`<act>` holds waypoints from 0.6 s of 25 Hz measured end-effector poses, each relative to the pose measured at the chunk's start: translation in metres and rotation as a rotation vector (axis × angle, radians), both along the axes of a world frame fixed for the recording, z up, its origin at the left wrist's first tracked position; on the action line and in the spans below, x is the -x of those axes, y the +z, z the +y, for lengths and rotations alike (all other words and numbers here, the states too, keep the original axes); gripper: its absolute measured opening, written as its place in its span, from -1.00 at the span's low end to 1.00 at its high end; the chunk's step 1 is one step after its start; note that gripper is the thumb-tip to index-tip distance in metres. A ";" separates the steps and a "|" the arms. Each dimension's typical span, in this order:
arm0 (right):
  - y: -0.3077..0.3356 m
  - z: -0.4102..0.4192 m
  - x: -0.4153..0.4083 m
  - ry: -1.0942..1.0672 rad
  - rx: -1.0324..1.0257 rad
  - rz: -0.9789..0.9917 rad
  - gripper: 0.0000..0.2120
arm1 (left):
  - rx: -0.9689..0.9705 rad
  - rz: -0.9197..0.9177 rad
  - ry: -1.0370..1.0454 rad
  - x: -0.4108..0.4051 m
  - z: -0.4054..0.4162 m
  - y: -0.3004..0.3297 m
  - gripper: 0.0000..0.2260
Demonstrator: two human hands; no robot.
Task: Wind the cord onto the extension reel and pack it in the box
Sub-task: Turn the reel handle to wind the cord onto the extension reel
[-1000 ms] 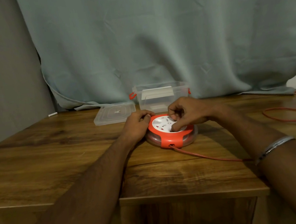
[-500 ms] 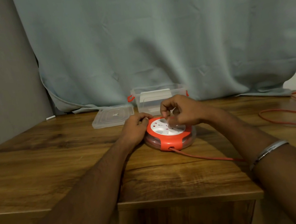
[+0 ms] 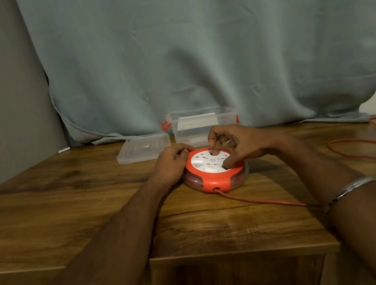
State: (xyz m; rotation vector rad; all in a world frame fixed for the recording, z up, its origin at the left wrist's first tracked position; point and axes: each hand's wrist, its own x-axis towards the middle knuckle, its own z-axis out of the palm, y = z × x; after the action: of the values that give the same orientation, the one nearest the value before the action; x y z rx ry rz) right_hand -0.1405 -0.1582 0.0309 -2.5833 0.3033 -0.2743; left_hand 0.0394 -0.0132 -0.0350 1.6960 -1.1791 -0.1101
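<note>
Head view: hands [image 3: 207, 154] grip round, glossy reel [image 3: 215, 174].

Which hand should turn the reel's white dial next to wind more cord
Right. Its finger and thumb already press the white dial; the left hand grips the reel rim, steadying it.

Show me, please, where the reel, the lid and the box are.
reel [image 3: 215, 183]: head view, orange front band.
lid [image 3: 143, 148]: head view, flat top.
box [image 3: 200, 126]: head view, clear front wall.
</note>
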 end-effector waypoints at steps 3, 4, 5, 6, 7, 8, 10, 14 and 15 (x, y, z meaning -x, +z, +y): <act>-0.002 0.003 -0.001 -0.006 0.042 -0.032 -0.58 | 0.000 0.010 -0.002 0.000 0.000 0.000 -0.72; -0.003 0.005 -0.001 -0.012 0.062 -0.042 -0.60 | 0.002 0.010 -0.004 -0.001 0.000 0.000 -0.72; -0.004 0.007 -0.003 -0.019 0.086 -0.044 -0.64 | 0.004 0.009 -0.006 -0.001 0.000 0.000 -0.72; -0.004 0.009 -0.004 -0.026 0.108 -0.043 -0.68 | 0.006 0.007 -0.006 -0.001 0.001 0.000 -0.72; -0.005 0.010 -0.005 -0.028 0.135 -0.039 -0.72 | 0.009 0.004 -0.007 -0.001 0.001 0.000 -0.72; -0.006 0.012 -0.006 -0.027 0.159 -0.036 -0.73 | 0.013 0.003 -0.009 -0.001 0.001 0.000 -0.72; -0.009 0.015 -0.009 -0.026 0.181 -0.038 -0.65 | 0.016 0.005 -0.016 0.000 0.000 0.000 -0.72; -0.007 0.021 -0.011 -0.005 0.184 -0.124 -0.63 | 0.021 -0.005 -0.026 0.000 0.001 -0.001 -0.72; -0.004 0.022 -0.009 -0.001 0.182 -0.164 -0.72 | 0.026 0.001 -0.029 0.000 0.001 0.000 -0.72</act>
State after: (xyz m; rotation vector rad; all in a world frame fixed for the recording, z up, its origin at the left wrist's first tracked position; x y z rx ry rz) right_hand -0.1313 -0.1366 0.0273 -2.7171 0.2297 -0.5334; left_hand 0.0397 -0.0118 -0.0355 1.6563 -1.2005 -0.1130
